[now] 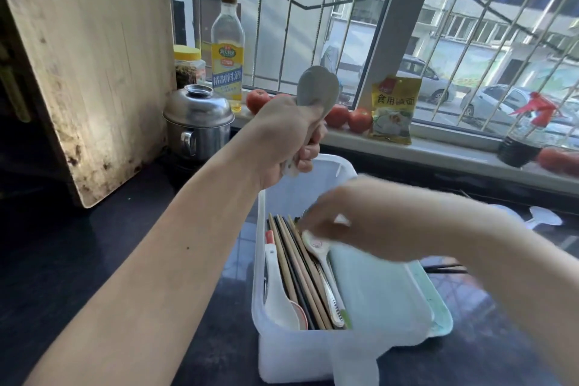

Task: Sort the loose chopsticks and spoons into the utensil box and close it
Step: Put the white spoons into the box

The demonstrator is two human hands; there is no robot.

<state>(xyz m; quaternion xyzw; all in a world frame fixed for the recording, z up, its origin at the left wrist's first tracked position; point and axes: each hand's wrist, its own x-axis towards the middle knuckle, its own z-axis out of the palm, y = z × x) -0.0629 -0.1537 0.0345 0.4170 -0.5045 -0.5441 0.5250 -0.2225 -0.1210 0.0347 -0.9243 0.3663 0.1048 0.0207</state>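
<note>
The left hand (288, 135) is up above the far end of the utensil box (313, 351). Its fingers are curled tight round the handles of some pale spoons (318, 89), and the spoon bowls stick up above the fist.

The right hand (351, 226) reaches into the box from the right. It is blurred. Its fingers bend down to a white spoon (315, 244) with a small picture on it, but I cannot tell if they grip it or just touch it.

The utensil box is white plastic and sits on the dark tabletop (125, 244). It is open. Inside, on the left part, lie long brown and black chopsticks (294, 276) side by side. Another white spoon (279, 291) lies along the left wall. A pale green tray (385, 298) fills the right part of the box.

More dark chopsticks (445, 267) lie on the tabletop just to the right of the box. A white spoon-like thing (542, 217) lies further back on the right.

A big wooden board (87, 66) leans at the left. Near it stands a steel pot (197, 122) with a lid. On the window sill are a tall bottle (227, 50), a jar with a yellow lid (188, 64), red tomatoes (347, 117) and a yellow bag (394, 110).
</note>
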